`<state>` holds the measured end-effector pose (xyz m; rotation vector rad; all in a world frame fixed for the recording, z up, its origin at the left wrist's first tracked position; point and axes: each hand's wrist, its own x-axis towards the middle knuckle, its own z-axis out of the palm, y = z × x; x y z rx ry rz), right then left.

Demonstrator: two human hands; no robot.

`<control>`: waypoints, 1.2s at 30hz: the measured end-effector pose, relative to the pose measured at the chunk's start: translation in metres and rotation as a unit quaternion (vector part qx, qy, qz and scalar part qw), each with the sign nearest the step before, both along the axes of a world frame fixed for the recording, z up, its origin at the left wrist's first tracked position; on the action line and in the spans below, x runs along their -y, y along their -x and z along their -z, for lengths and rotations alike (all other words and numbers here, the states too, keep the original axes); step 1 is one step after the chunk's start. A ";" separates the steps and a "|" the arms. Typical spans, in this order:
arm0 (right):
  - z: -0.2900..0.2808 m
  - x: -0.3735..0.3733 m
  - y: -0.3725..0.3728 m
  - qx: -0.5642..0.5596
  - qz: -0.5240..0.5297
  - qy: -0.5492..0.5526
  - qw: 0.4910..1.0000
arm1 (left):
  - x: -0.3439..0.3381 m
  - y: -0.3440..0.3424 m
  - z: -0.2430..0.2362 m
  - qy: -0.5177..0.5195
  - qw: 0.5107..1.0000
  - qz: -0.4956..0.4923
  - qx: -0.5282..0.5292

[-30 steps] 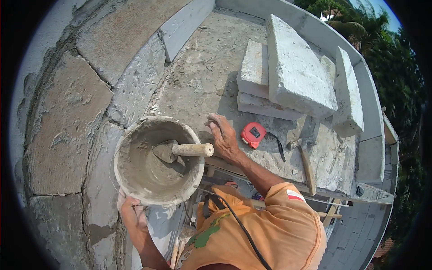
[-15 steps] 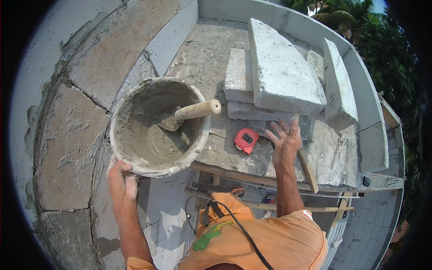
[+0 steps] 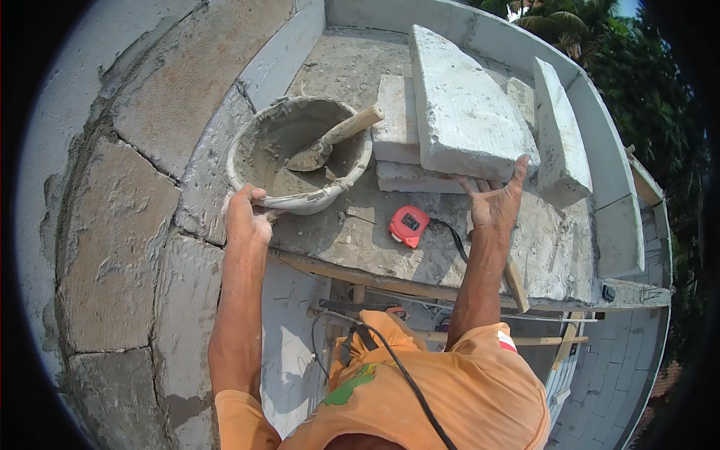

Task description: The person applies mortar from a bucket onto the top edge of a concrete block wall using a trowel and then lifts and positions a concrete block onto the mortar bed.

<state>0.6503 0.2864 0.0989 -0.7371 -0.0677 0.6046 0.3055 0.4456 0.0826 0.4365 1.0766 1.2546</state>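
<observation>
The mortar-smeared bucket [image 3: 315,204] is seen at the near-left corner of the concrete slab [image 3: 341,238]; its rim is clamped by the left hand [image 3: 249,219]. Inside it, a trowel [image 3: 351,129] is leaned. The right hand [image 3: 496,206] is spread at the near edge of the upper white block [image 3: 466,105]; whether it is gripped cannot be told. Toward the slab's near edge, a red tape measure [image 3: 403,235] is marked by a dark label too small to be read. The orange shirt [image 3: 442,382] is printed with a green motif [image 3: 351,385].
</observation>
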 end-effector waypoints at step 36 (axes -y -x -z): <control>-0.007 -0.031 0.001 0.010 0.113 0.082 0.990 | 0.098 0.017 0.011 -0.098 0.984 0.139 -0.054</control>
